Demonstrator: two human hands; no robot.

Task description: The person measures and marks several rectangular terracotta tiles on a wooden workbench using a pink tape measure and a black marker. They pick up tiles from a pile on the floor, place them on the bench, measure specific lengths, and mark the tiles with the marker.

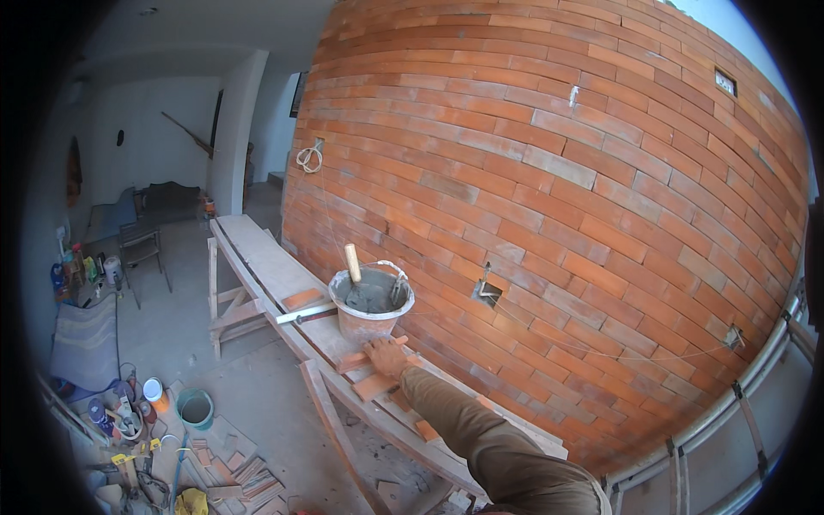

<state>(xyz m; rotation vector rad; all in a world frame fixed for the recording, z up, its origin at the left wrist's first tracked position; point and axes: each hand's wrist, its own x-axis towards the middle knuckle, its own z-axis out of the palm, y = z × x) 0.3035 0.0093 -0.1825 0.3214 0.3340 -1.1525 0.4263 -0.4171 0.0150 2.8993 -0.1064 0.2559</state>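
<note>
My right hand (386, 356) reaches in from the lower right, its sleeved forearm stretched over a plank platform. Its fingers are closed over a thin orange brick tile (350, 362) at the foot of the bucket. Another brick tile (372, 387) lies flat just nearer than the hand. Right beyond the fingers stands a mortar-smeared bucket (369, 324) holding grey mortar (374, 296). A wooden-handled tool (353, 263) leans up out of it, its lower end hidden in the bucket. My left hand is out of view.
A brick-faced wall (532, 206) rises along the platform's right side, with loose wires (309, 160) hanging from it. A white level-like bar (305, 313) lies across the planks (270, 257). Below left are a green bucket (196, 408), stacked tiles (257, 482) and tools. Metal tubing (712, 429) runs lower right.
</note>
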